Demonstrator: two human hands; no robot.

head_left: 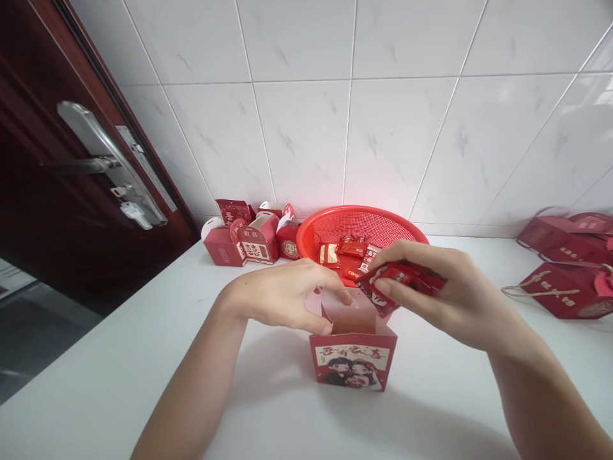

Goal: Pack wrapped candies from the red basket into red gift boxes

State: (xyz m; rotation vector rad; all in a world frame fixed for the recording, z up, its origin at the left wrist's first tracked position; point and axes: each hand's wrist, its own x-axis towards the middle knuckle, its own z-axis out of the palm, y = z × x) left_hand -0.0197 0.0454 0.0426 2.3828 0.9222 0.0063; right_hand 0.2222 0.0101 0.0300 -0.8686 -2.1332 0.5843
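Note:
A small red candy box [353,361] with a cartoon couple printed on its front stands upright on the white table, its top open. My left hand [292,295] grips the box's left upper edge, thumb at the front corner and fingers curled over the far side. Above and just right of the opening, my right hand [431,287] is closed around several red-wrapped candies [400,276]; how many cannot be made out. Behind both hands sits a red plastic basket [357,217] with more wrapped candies [353,246] inside. My right hand hides part of its rim.
Several red gift boxes [261,239] stand by the wall left of the basket. More dark red boxes [569,291], one with a cord handle, are at the right. A tiled wall [306,140] bounds the white table [182,345]; a dark door [43,160] is at the left.

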